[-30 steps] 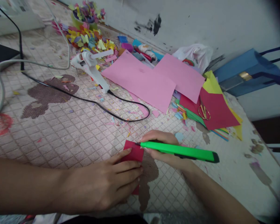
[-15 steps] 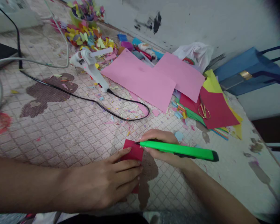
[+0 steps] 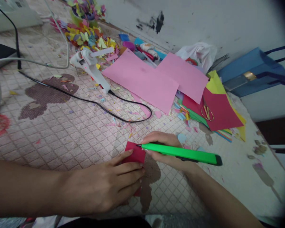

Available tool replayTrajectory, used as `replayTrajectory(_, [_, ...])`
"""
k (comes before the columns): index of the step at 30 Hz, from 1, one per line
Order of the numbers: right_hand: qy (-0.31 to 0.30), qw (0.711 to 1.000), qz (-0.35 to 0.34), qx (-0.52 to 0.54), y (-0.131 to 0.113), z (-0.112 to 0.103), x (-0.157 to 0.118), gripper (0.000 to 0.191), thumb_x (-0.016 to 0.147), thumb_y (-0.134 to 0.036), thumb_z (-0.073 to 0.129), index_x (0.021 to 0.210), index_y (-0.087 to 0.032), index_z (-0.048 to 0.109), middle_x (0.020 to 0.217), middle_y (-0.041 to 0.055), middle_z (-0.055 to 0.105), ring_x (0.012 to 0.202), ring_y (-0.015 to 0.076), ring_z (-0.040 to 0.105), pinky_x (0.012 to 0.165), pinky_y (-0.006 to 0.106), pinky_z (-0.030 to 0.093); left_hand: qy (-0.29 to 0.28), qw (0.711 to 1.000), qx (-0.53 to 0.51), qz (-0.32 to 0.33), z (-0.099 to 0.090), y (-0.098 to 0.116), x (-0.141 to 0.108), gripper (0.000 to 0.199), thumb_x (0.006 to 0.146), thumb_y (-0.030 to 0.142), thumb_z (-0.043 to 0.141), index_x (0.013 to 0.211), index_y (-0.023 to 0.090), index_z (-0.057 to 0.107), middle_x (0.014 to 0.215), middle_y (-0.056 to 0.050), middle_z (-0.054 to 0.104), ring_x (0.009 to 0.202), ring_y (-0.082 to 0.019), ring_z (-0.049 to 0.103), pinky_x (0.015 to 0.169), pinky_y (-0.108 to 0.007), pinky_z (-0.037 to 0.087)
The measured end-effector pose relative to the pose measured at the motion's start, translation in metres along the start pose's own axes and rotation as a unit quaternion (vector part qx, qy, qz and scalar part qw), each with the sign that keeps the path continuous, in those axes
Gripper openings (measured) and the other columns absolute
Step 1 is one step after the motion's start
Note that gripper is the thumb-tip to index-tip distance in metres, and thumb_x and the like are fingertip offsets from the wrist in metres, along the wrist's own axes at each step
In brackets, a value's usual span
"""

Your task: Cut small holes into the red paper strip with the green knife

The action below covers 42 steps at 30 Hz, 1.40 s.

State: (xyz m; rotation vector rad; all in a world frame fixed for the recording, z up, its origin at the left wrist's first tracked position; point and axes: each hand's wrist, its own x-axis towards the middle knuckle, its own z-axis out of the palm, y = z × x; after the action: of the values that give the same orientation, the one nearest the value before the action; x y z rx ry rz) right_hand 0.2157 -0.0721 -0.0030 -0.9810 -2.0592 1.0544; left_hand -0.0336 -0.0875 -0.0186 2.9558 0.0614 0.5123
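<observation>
Pressing the red paper strip (image 3: 136, 155) flat on the bench (image 3: 237, 166), the left hand (image 3: 109, 185) lies palm down across it, fingers slightly spread; the strip's far end shows beyond them and a bit of its near end below. The right hand's (image 3: 165, 138) grip is closed, pinching the green tool (image 3: 182, 153) near its front, with the thin dark tip over the strip by its far edge. Whether that tip touches the paper, and whether it is a blade or a nib, I cannot tell. To do this well, I'd bear down firmly with the left fingers, since so narrow a strip could skid, yet hold them out of the tip's path: the 2 hands sit close. Light, controlled pressure seems wise, as the patterned cloth (image 3: 90, 139) beneath looks uneven. The glue gun (image 3: 95, 72) and 2 pink sheets (image 3: 142, 79) lie farther back, well apart from the strip.
</observation>
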Motion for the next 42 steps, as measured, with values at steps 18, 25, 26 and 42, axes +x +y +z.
replayTrajectory(18, [0.052, 0.996, 0.064, 0.039, 0.002, 0.002, -0.005, 0.029, 0.085, -0.012, 0.067, 0.11, -0.028, 0.069, 0.106, -0.0006, 0.073, 0.096, 0.0147, 0.068, 0.084, 0.027, 0.054, 0.016, 1.0, 0.01, 0.0, 0.002, 0.002, -0.001, 0.031, 0.101, 0.021, 0.046, 0.125, 0.015, 0.064, 0.135, -0.009, 0.063, 0.128, -0.024, 0.054, 0.118, -0.043, 0.034])
replayTrajectory(25, [0.064, 0.995, 0.045, 0.065, -0.001, 0.004, -0.009, 0.026, 0.086, -0.015, 0.065, 0.109, -0.027, 0.07, 0.104, 0.0009, 0.071, 0.1, 0.0153, 0.066, 0.089, 0.029, 0.053, -0.009, 1.0, 0.017, 0.021, -0.002, -0.001, 0.0, 0.034, 0.102, 0.02, 0.041, 0.127, 0.014, 0.063, 0.139, -0.01, 0.059, 0.128, -0.026, 0.055, 0.113, -0.045, 0.041])
replayTrajectory(26, [0.061, 0.995, 0.049, 0.059, -0.003, 0.004, -0.009, 0.027, 0.086, -0.015, 0.064, 0.11, -0.026, 0.069, 0.105, 0.0013, 0.071, 0.099, 0.0154, 0.066, 0.088, 0.028, 0.054, -0.013, 0.999, 0.019, 0.026, -0.004, -0.001, 0.0, 0.035, 0.102, 0.02, 0.039, 0.127, 0.013, 0.063, 0.139, -0.011, 0.06, 0.128, -0.027, 0.055, 0.113, -0.045, 0.041])
replayTrajectory(42, [0.088, 0.996, -0.029, -0.01, -0.008, 0.015, -0.003, 0.026, 0.082, -0.006, 0.056, 0.099, -0.021, 0.069, 0.089, 0.0035, 0.072, 0.082, 0.016, 0.069, 0.074, 0.03, 0.057, -0.011, 1.0, 0.01, 0.022, -0.009, -0.003, 0.003, 0.034, 0.098, 0.019, 0.049, 0.127, 0.012, 0.063, 0.137, -0.011, 0.061, 0.127, -0.026, 0.056, 0.113, -0.041, 0.042])
